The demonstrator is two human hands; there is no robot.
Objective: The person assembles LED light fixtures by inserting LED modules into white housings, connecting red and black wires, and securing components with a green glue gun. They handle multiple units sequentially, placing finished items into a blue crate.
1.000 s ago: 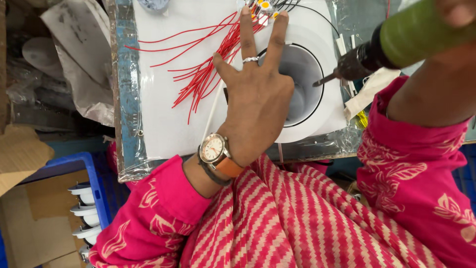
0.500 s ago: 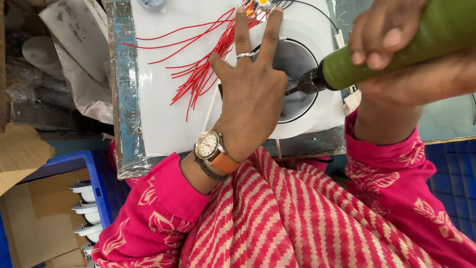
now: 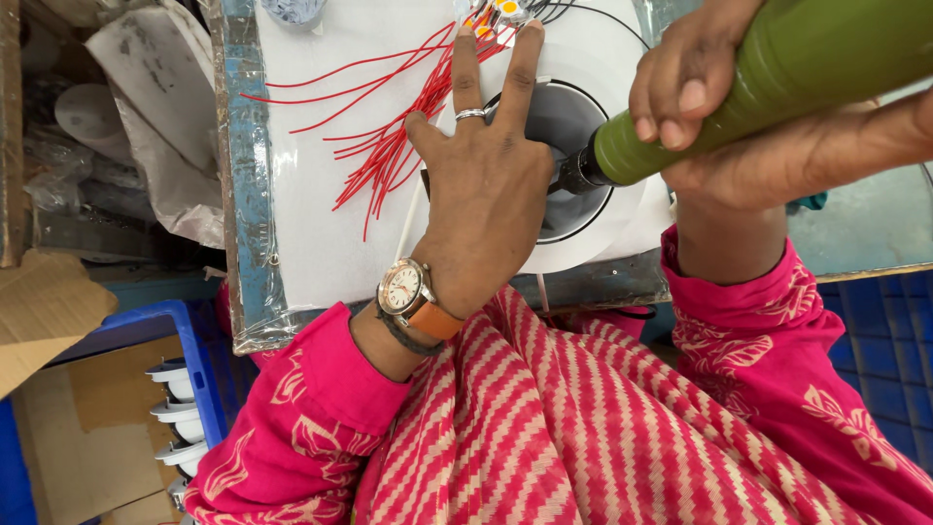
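**Driver tip at the round fixture**

The left hand (image 3: 486, 194) lies flat, fingers spread, pinning the round white fixture (image 3: 583, 209) to the surface (image 3: 321, 233). Beside it, the right hand (image 3: 719, 107) is closed around a green power screwdriver (image 3: 777, 78), tip inside the fixture. Beyond the left hand, red wires (image 3: 389, 146) lie loose, unattached.

Bright, even overhead light, daytime-white in tone. Near-blown highlights on the white work surface (image 3: 321, 224); mild glare along its plastic-wrapped edge (image 3: 243, 194). Soft, short shadows beneath the left hand (image 3: 481, 209) and under the green tool (image 3: 777, 78). Sharp focus mid-frame, slight softness on the close tool. Dimmer, cluttered upper-left corner. Wide-angle stretch toward the edges.
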